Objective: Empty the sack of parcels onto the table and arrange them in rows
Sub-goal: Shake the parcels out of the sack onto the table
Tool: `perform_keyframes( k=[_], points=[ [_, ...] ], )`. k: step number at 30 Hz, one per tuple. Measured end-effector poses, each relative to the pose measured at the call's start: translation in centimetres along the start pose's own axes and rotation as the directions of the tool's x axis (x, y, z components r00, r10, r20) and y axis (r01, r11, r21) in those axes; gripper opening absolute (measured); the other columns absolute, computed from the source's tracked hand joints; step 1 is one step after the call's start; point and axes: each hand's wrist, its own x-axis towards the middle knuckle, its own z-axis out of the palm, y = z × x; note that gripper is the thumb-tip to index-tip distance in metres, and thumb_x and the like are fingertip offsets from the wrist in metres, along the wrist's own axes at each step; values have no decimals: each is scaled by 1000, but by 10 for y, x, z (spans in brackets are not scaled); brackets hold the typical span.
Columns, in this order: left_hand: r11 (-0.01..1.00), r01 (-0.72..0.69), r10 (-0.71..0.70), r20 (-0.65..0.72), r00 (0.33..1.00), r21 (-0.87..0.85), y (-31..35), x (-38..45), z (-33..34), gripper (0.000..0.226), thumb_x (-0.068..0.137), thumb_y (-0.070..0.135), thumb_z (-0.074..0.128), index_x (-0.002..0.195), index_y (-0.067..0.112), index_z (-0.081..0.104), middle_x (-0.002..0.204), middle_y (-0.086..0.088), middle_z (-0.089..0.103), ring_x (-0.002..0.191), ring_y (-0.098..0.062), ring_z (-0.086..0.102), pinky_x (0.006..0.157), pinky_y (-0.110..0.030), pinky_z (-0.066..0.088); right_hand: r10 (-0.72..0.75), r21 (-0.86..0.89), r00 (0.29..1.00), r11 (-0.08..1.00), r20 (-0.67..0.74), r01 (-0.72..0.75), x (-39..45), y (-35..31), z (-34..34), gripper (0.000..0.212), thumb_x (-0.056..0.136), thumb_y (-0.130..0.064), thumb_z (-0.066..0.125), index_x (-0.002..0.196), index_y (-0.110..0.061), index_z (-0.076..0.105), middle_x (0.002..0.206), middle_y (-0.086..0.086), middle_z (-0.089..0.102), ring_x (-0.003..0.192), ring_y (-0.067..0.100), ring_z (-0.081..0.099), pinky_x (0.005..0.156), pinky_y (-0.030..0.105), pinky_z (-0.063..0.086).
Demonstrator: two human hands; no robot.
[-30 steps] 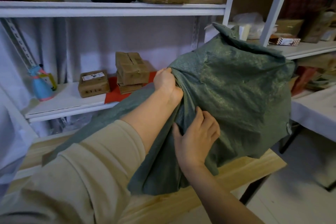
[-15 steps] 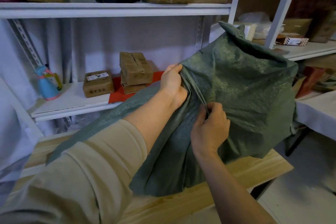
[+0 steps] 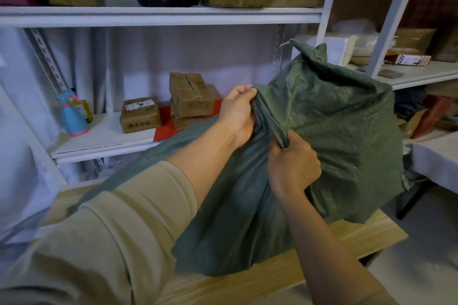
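— Where was the sack [image 3: 334, 136]?

— On the wooden table [image 3: 285, 277], bulging and tilted up at its far right end, with one corner poking up highest. The flatter near end of the sack lay spread on the tabletop, under the forearm in the beige sleeve [image 3: 104, 238].

— And the hands?

— Both were on the sack, along one raised fold in the middle of it. The left hand [image 3: 238, 111] was curled closed on the upper end of that fold, cloth bunched between thumb and fingers. The right hand [image 3: 293, 166] sat just below it, fisted tight around the lower end of the same fold.

— Any parcels out of the sack?

— None showed on the table; whatever filled the sack was hidden by the green weave.

— What lay behind the sack?

— A white shelf [image 3: 104, 141], carrying two taped cardboard boxes [image 3: 190, 96] stacked on a red sheet [image 3: 166, 126], a smaller labelled box [image 3: 140, 114] left of them, and a blue cone-shaped bottle [image 3: 73, 116] further left.
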Motion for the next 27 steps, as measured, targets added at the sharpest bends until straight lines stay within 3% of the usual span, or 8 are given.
perform_keyframes(
  k=[2, 5, 9, 11, 17, 22, 25, 27],
  points=[
    [968, -136, 132, 35, 991, 210, 6, 4, -15, 21, 97, -1, 51, 85, 14, 58, 90, -10, 61, 84, -19, 61, 85, -34, 54, 11, 89, 999, 996, -36, -8, 4, -2, 2, 33, 91, -26, 62, 64, -20, 44, 57, -2, 49, 60, 27, 55, 58, 33, 35],
    [761, -264, 252, 104, 962, 592, 17, 2, -61, 29, 89, -5, 63, 110, 15, 64, 110, -4, 65, 103, -13, 60, 100, -28, 49, 90, 235, 993, 970, -73, -71, 16, -2, 5, 36, 85, -14, 60, 60, -18, 34, 58, -1, 44, 60, 28, 46, 58, 37, 35],
    [521, -71, 137, -1, 991, 850, 17, -14, -140, 71, 84, -5, 66, 147, 15, 41, 141, -1, 49, 116, -9, 48, 80, -13, 46, 155, 379, 984, 919, -91, -110, 28, 12, 9, 37, 85, -11, 57, 57, -18, 33, 54, -6, 37, 60, 24, 42, 59, 37, 34],
    [457, 31, 20, -45, 999, 889, 6, -23, -175, 77, 83, -6, 67, 150, 14, 34, 137, -1, 48, 110, -13, 50, 67, -8, 47, 167, 431, 980, 896, -105, -106, 31, 16, 10, 34, 86, -11, 57, 59, -17, 36, 54, -6, 36, 60, 20, 39, 60, 34, 31],
    [60, 106, -279, -85, 957, 993, -26, -34, -229, 110, 75, 11, 81, 157, 18, 9, 159, -9, 23, 144, -27, 27, 117, -35, 27, 160, 615, 979, 787, -126, -50, 44, 3, 7, 46, 85, -6, 57, 56, -24, 26, 53, -10, 28, 47, 6, 29, 56, 25, 26],
    [-123, 72, -311, -108, 944, 990, -46, -39, -240, 131, 66, 31, 88, 158, 18, -5, 164, -8, 7, 150, -29, 12, 121, -42, 21, 86, 706, 985, 707, -152, 47, 61, -13, 1, 44, 85, -9, 56, 58, -24, 25, 58, -9, 27, 55, 2, 24, 56, 28, 26],
    [-162, 123, -225, -158, 961, 979, -56, -45, -243, 115, 71, 34, 84, 157, 12, 10, 155, -12, 22, 144, -31, 25, 117, -39, 28, 54, 743, 984, 663, -172, 94, 70, -23, -4, 46, 86, -10, 58, 58, -25, 25, 58, -10, 26, 55, 2, 24, 57, 27, 25],
    [-149, 120, -139, -141, 980, 982, -64, -47, -247, 79, 81, 33, 76, 144, 7, 37, 145, -15, 39, 134, -32, 40, 112, -37, 35, 37, 761, 983, 638, -179, 114, 74, -29, -8, 47, 87, -11, 59, 58, -25, 25, 59, -11, 25, 56, 1, 23, 57, 27, 25]
  ],
)
